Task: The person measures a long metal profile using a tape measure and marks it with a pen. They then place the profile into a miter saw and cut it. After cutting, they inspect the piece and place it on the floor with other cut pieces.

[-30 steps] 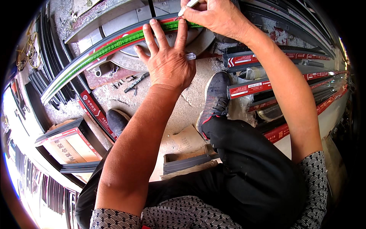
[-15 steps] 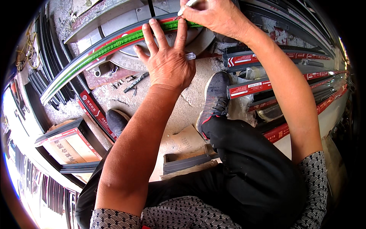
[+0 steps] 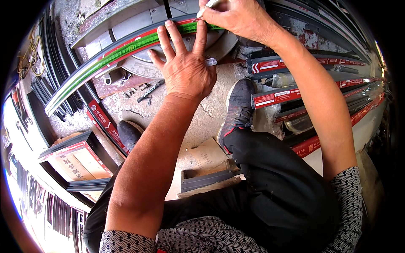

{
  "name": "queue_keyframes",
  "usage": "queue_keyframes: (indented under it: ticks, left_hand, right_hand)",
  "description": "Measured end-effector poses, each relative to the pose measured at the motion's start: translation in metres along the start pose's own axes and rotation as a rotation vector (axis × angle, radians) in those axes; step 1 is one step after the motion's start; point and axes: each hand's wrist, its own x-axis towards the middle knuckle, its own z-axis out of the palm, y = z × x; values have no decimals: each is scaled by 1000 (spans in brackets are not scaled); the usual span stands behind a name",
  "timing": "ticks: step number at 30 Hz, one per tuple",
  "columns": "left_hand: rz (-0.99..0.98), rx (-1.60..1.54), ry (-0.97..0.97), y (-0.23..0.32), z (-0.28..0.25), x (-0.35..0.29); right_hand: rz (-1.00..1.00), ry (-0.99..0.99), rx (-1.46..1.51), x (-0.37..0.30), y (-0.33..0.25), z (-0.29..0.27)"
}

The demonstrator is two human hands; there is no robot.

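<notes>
My left hand (image 3: 187, 69) lies flat with its fingers spread, pressing on a green measuring strip (image 3: 130, 49) and on the long dark metal profile with red film (image 3: 177, 23) that it runs along. Between the thumb and fingers of my right hand (image 3: 244, 21) is a white marker (image 3: 207, 7). Its dark tip meets the profile just beyond my left index finger. Both strip and profile lie across the round metal base of a mitre saw (image 3: 145, 67), whose curved edge carries an angle scale. A translucent piece (image 3: 210, 62) pokes out beside my left hand.
Several wrapped profiles (image 3: 274, 99) are stacked at the right. Dark profiles (image 3: 59, 59) lie at the far left, near a dark frame (image 3: 76, 162) with cardboard in it. A black pen (image 3: 150, 91) rests on the floor. My shoe (image 3: 238, 105) stands below the saw.
</notes>
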Motion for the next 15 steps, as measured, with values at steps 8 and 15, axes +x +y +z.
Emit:
queue_keyframes:
  ticks: [8,15]
  left_hand:
    - [-1,0,8,-1,1,0]
    - [-3,9,-1,0,0,0]
  right_hand:
    - [34,-15,8,2,0,2]
    - [-63,172,22,-3,-2,2]
